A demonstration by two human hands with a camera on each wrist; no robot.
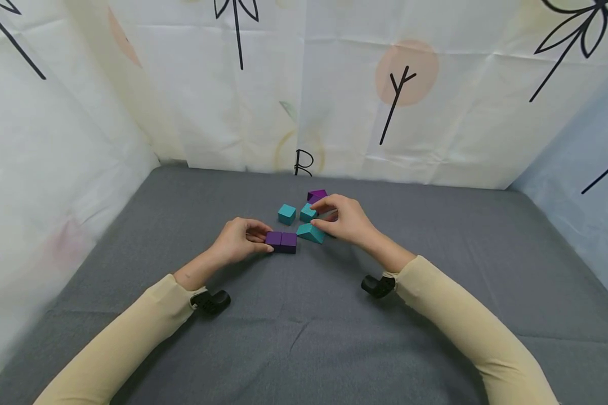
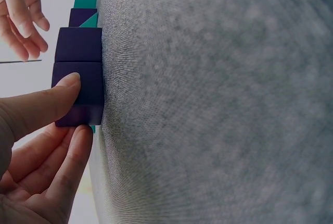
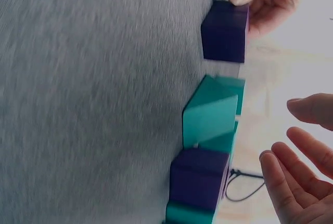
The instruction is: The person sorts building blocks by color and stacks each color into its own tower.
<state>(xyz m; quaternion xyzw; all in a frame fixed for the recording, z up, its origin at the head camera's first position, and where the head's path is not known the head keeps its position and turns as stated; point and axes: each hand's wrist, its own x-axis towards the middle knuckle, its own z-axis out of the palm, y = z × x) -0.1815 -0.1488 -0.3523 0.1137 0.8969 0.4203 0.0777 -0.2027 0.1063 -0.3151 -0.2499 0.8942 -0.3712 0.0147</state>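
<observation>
My left hand pinches the left one of two purple cubes standing side by side on the grey cloth. In the left wrist view its thumb presses the near face of that purple cube, with the fingers at the end and behind. My right hand hovers over the other blocks, thumb and fingers apart; the right wrist view shows nothing between them. Beneath and beside it are a teal triangular block and a teal cube. Another purple block, mostly hidden from the head view, stands beside the teal triangular block.
A separate teal cube stands behind the purple pair. Purple pieces, at least one triangular, lie farthest back. Grey cloth covers the table, with a patterned white curtain along its back edge. Black wrist cameras hang under both sleeves.
</observation>
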